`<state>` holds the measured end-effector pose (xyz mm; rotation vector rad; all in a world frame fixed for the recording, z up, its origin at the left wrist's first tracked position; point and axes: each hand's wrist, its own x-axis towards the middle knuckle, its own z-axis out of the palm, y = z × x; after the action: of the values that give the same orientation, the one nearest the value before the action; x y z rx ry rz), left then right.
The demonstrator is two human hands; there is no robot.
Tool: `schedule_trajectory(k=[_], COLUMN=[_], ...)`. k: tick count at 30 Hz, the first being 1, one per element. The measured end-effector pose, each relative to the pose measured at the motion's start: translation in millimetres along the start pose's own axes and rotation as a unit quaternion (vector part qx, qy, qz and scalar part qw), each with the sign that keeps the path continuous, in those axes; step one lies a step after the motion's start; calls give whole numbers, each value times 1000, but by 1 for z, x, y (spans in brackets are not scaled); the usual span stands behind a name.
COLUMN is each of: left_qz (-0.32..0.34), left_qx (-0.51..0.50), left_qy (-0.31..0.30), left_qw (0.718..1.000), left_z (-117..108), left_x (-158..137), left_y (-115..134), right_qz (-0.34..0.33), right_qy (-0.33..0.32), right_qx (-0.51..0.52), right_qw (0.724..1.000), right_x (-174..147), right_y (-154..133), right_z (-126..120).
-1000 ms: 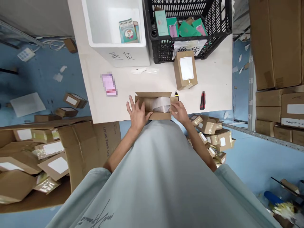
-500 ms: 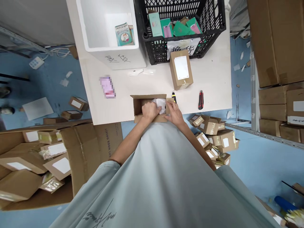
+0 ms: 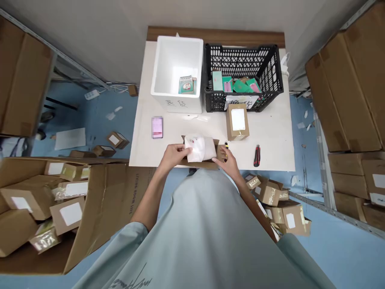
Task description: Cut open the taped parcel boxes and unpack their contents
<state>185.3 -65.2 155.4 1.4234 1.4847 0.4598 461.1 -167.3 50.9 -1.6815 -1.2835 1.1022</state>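
A white wrapped package (image 3: 200, 148) lies tilted at the mouth of a small open cardboard box (image 3: 207, 164) by the table's near edge. My left hand (image 3: 177, 154) pinches the package's left end between thumb and fingers. On the other side, my right hand (image 3: 227, 161) grips the box's right end flap, thumb toward the inside. What the wrapping contains is hidden. A yellow and black cutter (image 3: 226, 145) lies just beyond my right hand, partly covered by it.
Behind stand a white foam bin (image 3: 177, 103) with booklets and a black crate (image 3: 243, 50) with green boxes. A taped carton (image 3: 237, 122), a red and black cutter (image 3: 256, 155) and a pink phone-like item (image 3: 157, 127) lie on the table (image 3: 273, 132). Parcels fill a large carton (image 3: 102, 200).
The white package has come up out of the box in my left hand, which moved left. My right hand stays at the box's right end. The view has tilted up.
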Motion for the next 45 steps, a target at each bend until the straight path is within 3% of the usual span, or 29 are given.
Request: schedule_trajectory(k=[3,7,11,15,18,21,25,28,31,36,42,45], left_qz=[-3,12,44,61,65,79,29,3,4,-26,-8,-2], left_qx=[-107,-137,-137,-149,-197,-257,-348,-345,-293,-284,-294,-288], left_qy=[-27,-64,-109,-154,-133,-95,-43,-98,-137,-102,-103,-112], left_qw=[994,988,984,975,969,959,936,933,946,953,950,951], left_z=[-22,-36,-45,-49,-47,-42,-39,-42,-42,-45,-63,-65], left_x=[-9,-12,-10,-6,-2,2,1,-3,-5,-3,3,5], left_y=[14,29,39,44,44,40,28,21,18,25,42,50], right_qz=[-31,-124,-208,-198,-154,-97,13,64,85,96,24,37], right_qy=[12,8,-82,-188,-191,-172,-192,-164,-128,-69,84,105], right_qx=[57,-24,-156,-219,-175,-24,184,253,293,339,253,240], right_qw=[998,992,962,937,954,980,964,951,944,933,963,964], right_x=[8,17,24,24,22,20,15,9,5,5,19,29], right_y=[-39,-101,-148,-172,-173,-162,-146,-143,-141,-141,-143,-140], right_z=[-15,-43,-55,-43,-28,-12,6,16,22,25,29,37])
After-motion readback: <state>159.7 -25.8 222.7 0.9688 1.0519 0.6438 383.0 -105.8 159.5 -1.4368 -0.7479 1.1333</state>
